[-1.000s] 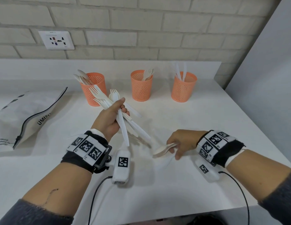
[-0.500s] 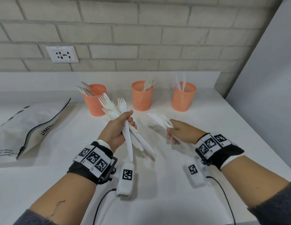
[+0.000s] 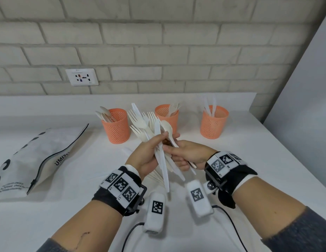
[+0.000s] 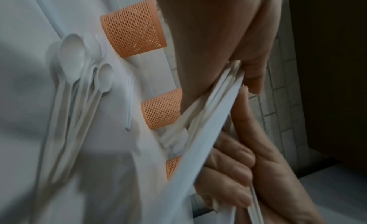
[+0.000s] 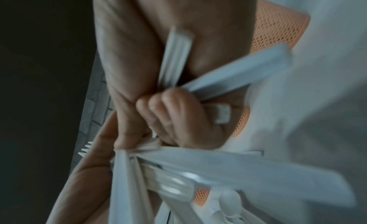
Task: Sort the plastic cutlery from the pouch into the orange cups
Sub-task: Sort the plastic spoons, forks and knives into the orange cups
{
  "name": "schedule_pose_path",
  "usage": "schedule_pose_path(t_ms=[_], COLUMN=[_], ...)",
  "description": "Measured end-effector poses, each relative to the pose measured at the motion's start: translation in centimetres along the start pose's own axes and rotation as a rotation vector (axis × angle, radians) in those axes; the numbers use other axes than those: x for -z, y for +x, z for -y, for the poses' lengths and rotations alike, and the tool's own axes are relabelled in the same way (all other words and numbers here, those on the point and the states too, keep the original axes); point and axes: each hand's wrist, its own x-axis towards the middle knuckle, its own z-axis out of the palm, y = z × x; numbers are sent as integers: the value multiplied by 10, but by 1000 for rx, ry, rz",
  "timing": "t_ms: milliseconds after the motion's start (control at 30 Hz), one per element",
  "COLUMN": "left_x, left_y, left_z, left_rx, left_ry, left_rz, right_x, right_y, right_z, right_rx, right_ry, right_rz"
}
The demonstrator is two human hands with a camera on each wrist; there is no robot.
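- A second before, the right hand (image 3: 187, 155) had worked low over the table (image 3: 267, 160), apart from the left, pinching a spoon; half a second before, it had lifted a piece toward the middle. By this moment it had closed in on the left hand (image 3: 147, 153) until the two touched at the bundle of cutlery (image 3: 153, 130).
- That suggested the person was drawing the next piece from the bundle, or adding one to it; which, the views could not settle.
- The left hand's fingers were curled tight round the fanned forks, knives and handles, tines upward.
- The right hand's thumb and fingers pinched a spoon (image 3: 166, 127) at the bundle's edge, its handle running back through the palm.
- The left cup (image 3: 116, 128) held spoons, the middle cup (image 3: 167, 115) forks, the right cup (image 3: 214, 122) knives.
- The pouch (image 3: 40, 157) lay to the left, and the left wrist view showed loose spoons (image 4: 79, 73) on the table.
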Motion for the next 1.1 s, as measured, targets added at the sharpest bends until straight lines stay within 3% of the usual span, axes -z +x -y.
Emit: schedule_pose_path(t_ms=[100,167,267,367,433,500,567,667,767,900,1100], left_x=[5,7,9,12,15,17,17,13,11,12,5], left_y=[5,11,19,27,31,34,35,35,34,34,32], left_z=[0,1,1,0,-2,-5,-8,-9,-7,-8,-13], left_rx=[10,-35,-108,-121,-132,-149,-156,-134,-131,-119,-164], left_ry=[24,26,-20,-64,-97,-119,-120,-120,-110,-146,-194], left_rz=[-10,-87,-215,-273,-323,-381,-417,-422,-404,-370,-283], right_x=[0,-2,-4,-4,0,1,-5,-15,-13,-12,-2], right_y=[4,6,10,15,19,21,21,20,25,23,15], right_z=[6,9,10,10,9,12,15,14,15,20,28], right_rx=[-63,-75,-26,12,104,276,375,333,292,210,182], right_ry=[54,18,-196,-512,-731,-805,-747,-677,-805,-974,-774], right_rz=[3,-76,-232,-283,-452,-615,-559,-465,-468,-316,-246])
